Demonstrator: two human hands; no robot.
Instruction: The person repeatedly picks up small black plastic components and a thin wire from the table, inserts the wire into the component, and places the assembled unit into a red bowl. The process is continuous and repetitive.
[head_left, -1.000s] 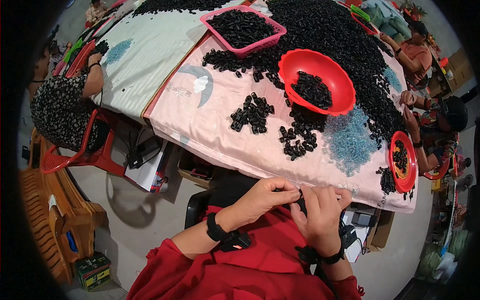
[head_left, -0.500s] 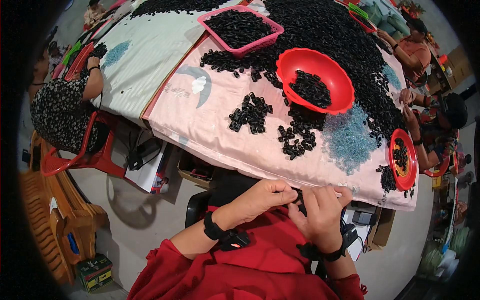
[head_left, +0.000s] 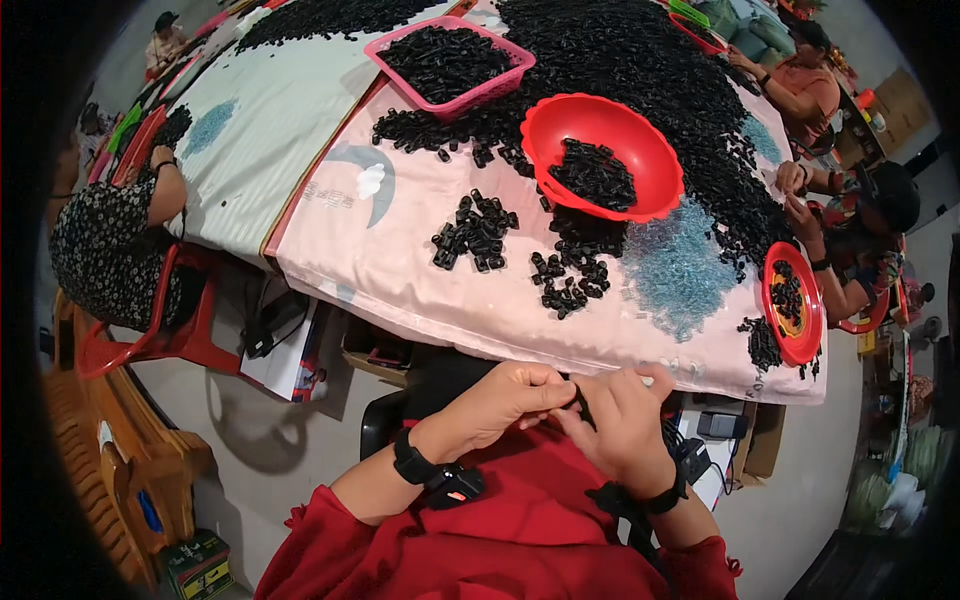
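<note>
Over my lap, just off the table's near edge, my left hand (head_left: 500,405) is closed in a pinch, thumb against forefinger. What its fingertips hold is too small to make out. My right hand (head_left: 625,420) touches it, fingers curled round a small black plastic piece (head_left: 584,402) that mostly hides behind them. Closest to the hands on the pink cloth (head_left: 400,285) lie two loose groups of black pieces, a left pile (head_left: 476,232) and a right pile (head_left: 570,283). Beside them spreads a heap of small clear bluish pieces (head_left: 678,275).
A red scalloped bowl (head_left: 655,150) and a pink basket (head_left: 480,95) hold black pieces, before a large black heap (head_left: 640,65). A red oval tray (head_left: 812,335) stands at the right edge. Co-workers sit left and right; a red chair (head_left: 195,325) stands left.
My hands have drawn together, and the left fingertips now meet the right hand. The view has shifted slightly, so the table's things appear further left.
</note>
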